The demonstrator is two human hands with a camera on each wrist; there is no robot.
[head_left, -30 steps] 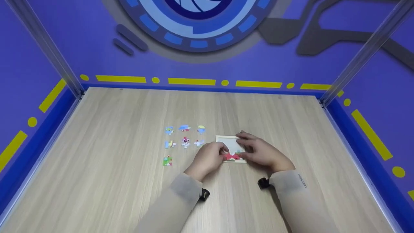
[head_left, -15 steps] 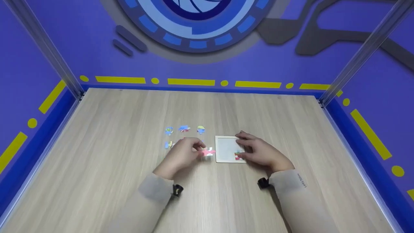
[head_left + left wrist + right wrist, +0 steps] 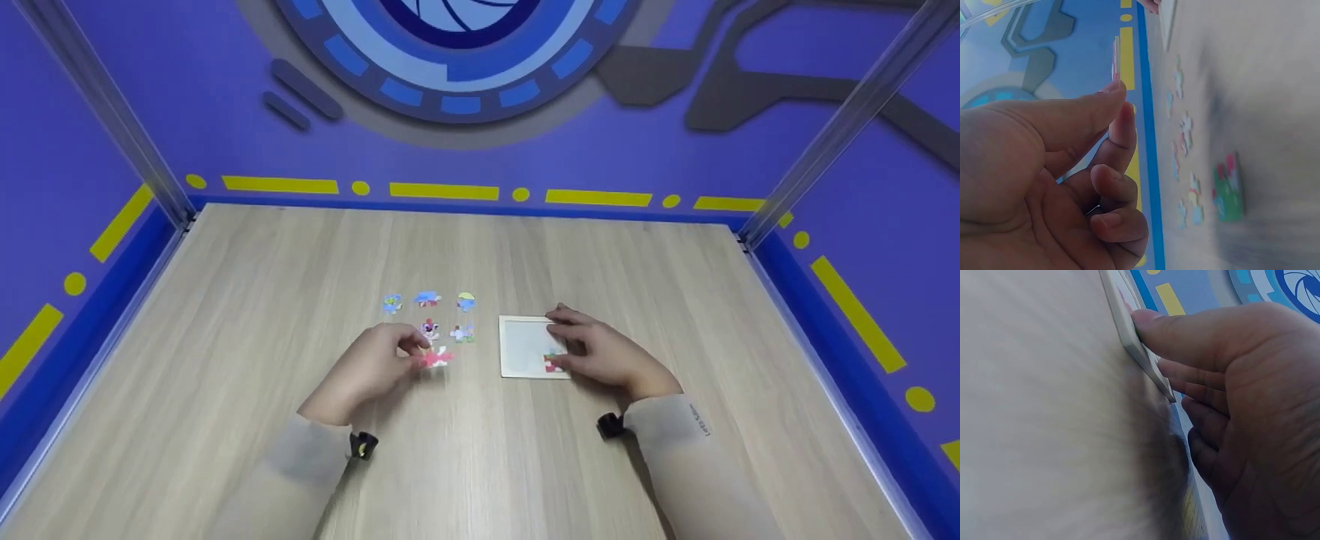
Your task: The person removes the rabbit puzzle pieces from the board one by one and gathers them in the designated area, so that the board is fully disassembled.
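Observation:
My left hand (image 3: 417, 351) pinches a red and pink puzzle piece (image 3: 436, 359) between thumb and forefinger, just above the table. In the left wrist view that puzzle piece (image 3: 1115, 55) shows edge-on at the fingertips (image 3: 1119, 90). To the right lies a white puzzle tray (image 3: 523, 339) with one red piece (image 3: 553, 365) in its near right corner. My right hand (image 3: 561, 337) holds the tray's right side, its thumb (image 3: 1185, 334) on the tray's edge (image 3: 1129, 337) and its fingers curled alongside.
Several loose puzzle pieces (image 3: 428, 299) lie in rows just beyond and left of the left hand; a green piece (image 3: 1229, 188) shows in the left wrist view. The wooden table (image 3: 225, 300) is walled by blue panels (image 3: 90, 247) on three sides.
My left hand lifted the red and pink piece out of the tray and carried it left toward the loose pieces. The right hand stayed on the tray.

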